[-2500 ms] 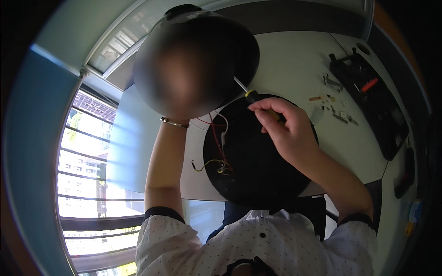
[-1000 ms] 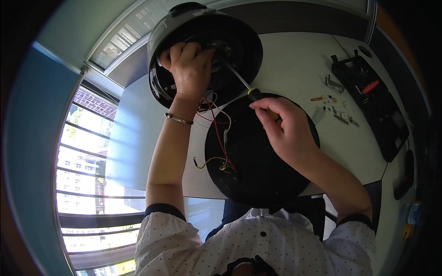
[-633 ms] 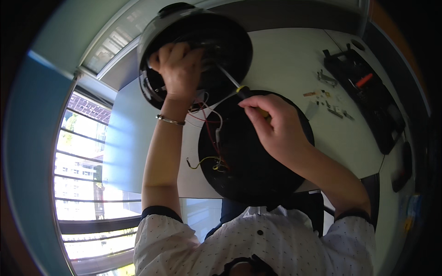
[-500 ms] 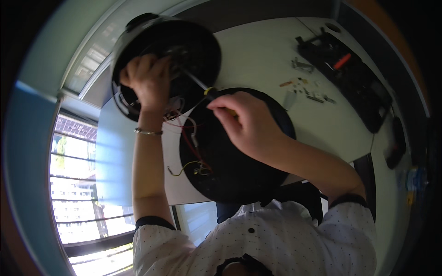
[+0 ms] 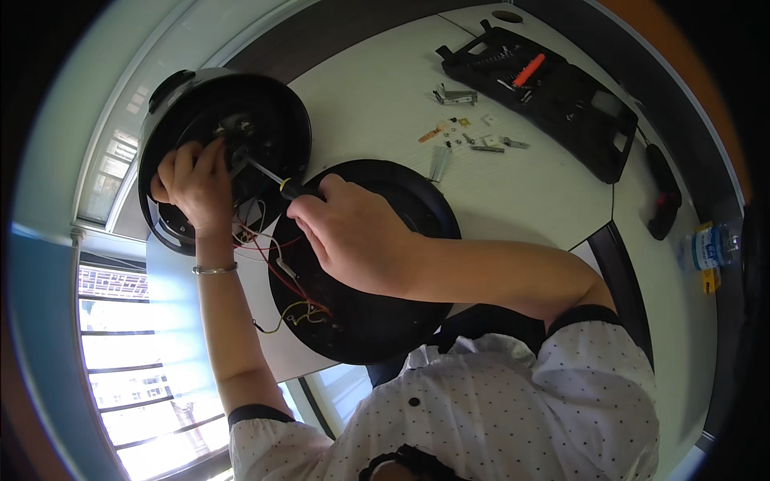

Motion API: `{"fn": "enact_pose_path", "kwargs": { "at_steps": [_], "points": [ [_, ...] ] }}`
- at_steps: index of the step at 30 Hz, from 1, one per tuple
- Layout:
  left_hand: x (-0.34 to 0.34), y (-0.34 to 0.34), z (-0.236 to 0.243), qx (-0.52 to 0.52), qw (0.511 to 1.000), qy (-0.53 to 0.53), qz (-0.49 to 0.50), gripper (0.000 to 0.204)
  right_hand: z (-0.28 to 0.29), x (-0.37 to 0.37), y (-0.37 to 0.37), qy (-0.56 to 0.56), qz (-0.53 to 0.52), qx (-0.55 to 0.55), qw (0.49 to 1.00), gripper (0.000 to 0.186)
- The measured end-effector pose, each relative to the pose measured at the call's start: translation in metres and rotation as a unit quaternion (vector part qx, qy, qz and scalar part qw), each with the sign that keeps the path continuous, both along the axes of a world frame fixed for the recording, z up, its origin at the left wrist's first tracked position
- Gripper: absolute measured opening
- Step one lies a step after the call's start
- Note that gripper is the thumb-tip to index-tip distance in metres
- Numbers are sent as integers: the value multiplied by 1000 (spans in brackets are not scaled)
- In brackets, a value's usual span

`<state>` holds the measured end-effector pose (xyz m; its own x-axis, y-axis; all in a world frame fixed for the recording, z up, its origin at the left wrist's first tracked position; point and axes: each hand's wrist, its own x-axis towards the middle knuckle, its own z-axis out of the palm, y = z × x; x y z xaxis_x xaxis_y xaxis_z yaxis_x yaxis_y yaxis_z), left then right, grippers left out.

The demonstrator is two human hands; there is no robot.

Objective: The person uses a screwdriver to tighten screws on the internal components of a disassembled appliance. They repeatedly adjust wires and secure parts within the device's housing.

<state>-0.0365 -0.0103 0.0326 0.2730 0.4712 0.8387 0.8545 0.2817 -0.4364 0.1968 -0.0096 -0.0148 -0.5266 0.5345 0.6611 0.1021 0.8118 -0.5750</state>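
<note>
A round appliance housing (image 5: 281,112), black inside with a pale outer shell, lies on its side at the far left, its hollow facing me. My left hand (image 5: 195,183) reaches into it, fingers bent and pinched near metal parts at its middle; what they hold is hidden. My right hand (image 5: 353,236) grips a screwdriver (image 5: 290,189) with a black and yellow handle. Its shaft points up and left into the housing, the tip close to my left fingers. Below my right hand lies a round black base (image 5: 385,321), joined to the housing by red, white and yellow wires (image 5: 281,260).
Small metal brackets, screws and clips (image 5: 473,140) lie scattered on the pale table (image 5: 361,88). Behind them sits an open black tool case (image 5: 553,96) with an orange-red tool. A black power tool (image 5: 662,192) and a plastic bottle (image 5: 714,244) are at the right. A window is at the left.
The view has shifted, so the table things appear further left and sharper. Both hands stay at the housing, the screwdriver still angled into it.
</note>
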Motion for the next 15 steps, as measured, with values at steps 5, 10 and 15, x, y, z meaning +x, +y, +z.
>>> {"fn": "enact_pose_path", "kwargs": {
  "at_steps": [5, 10, 15],
  "points": [
    [1, 1, 1, 0, 1000, 6, 5, 10, -2, -4, 3, 40, 13, -28, 999, 17],
    [-2, 1, -1, -1, 1000, 12, 9, 8, 7, 4, -3, -41, -44, 54, 997, 32],
    [-3, 1, -2, -2, 1000, 12, 5, 7, 8, 3, -4, -90, -49, 60, 993, 37]
  ]
}}
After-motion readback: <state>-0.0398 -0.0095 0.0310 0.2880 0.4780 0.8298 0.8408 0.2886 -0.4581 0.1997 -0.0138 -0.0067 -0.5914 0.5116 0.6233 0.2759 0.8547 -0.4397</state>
